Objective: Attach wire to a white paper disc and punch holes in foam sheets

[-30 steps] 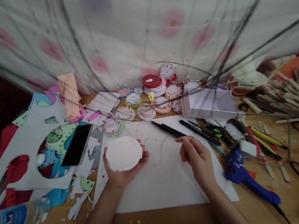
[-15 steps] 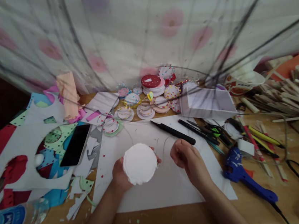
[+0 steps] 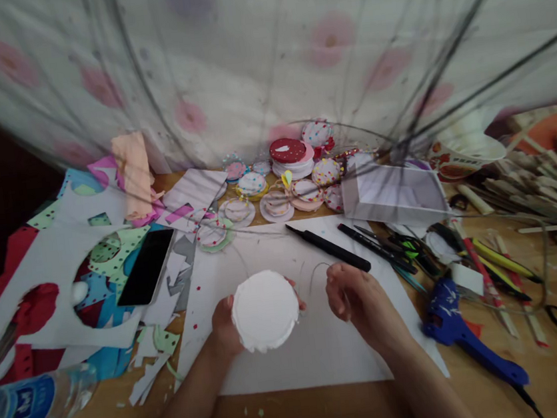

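Observation:
My left hand (image 3: 226,325) holds a round white disc (image 3: 266,310) with a frilled, uneven edge, its flat face turned up toward me. The fingers wrap behind it and their tips show at its right side. To the right, apart from the disc, my right hand (image 3: 357,301) is closed in a pinch with the fingers curled. A thin thread (image 3: 315,268) arcs out from its fingertips; whether it joins the disc I cannot tell. Under both hands lies a large white paper sheet (image 3: 335,357).
Small decorated paper discs (image 3: 278,202) stand at the back beside a white box (image 3: 397,192). A black pen-like tool (image 3: 331,250) lies on the sheet. Right are a blue glue gun (image 3: 468,335) and wooden sticks (image 3: 555,164); left, a phone (image 3: 147,267), scraps and a plastic bottle (image 3: 34,404).
The whole view has shifted slightly. My right hand's fingers have loosened a little from a tighter curl, and the disc has tilted slightly in my left hand.

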Available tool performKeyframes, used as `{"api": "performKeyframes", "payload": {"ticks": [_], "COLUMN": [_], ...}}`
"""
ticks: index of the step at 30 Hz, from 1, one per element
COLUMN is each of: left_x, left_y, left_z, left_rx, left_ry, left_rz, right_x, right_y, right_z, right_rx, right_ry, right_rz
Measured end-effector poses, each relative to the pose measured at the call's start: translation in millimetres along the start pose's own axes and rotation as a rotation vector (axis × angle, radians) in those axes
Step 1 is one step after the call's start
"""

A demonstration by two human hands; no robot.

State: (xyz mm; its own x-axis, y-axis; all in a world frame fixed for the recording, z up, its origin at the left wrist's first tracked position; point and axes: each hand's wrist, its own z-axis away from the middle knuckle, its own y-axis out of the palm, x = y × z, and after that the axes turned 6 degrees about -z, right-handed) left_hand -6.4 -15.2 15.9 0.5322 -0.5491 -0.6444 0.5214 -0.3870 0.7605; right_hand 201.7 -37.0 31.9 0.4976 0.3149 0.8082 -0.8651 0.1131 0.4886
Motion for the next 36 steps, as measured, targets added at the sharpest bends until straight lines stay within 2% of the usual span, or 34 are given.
{"api": "performKeyframes", "payload": {"ticks": [5,11,15,17,22,26,33,36], "left_x": [-0.7,3.4,5.7,6.4,6.3,6.9,12.1,11.8], "left_y": [-3.5,-12.4,-8.8,-7.1,-4.8,-3.6,-8.0,-11.3], "left_z": [-0.6,-2.2,-6.6,-8.8,-12.5,-13.5,-17.6,-17.5], "left_rx": [0.087,0.046,-0.057,-0.076,-0.070,-0.010,0.038,0.045], "left_ry": [-0.054,-0.064,-0.007,0.025,0.051,0.044,0.049,-0.001], "left_rz": [-0.055,-0.074,-0.142,-0.221,-0.382,-0.444,-0.461,-0.455], "right_x": [5.7,10.7,8.7,6.7,9.8,12.4,12.2,13.4], "right_y": [-5.2,-8.6,-8.3,-5.7,3.1,3.0,-0.7,-0.7], "right_z": [-1.4,7.1,13.7,17.7,28.4,29.3,26.9,26.5], "right_rx": [0.108,0.172,0.210,0.210,0.084,0.073,0.187,0.217], "right_ry": [0.127,0.059,-0.006,-0.036,-0.116,-0.093,0.004,0.026], "right_rz": [-0.192,-0.204,-0.135,-0.031,0.271,0.303,0.341,0.309]}}
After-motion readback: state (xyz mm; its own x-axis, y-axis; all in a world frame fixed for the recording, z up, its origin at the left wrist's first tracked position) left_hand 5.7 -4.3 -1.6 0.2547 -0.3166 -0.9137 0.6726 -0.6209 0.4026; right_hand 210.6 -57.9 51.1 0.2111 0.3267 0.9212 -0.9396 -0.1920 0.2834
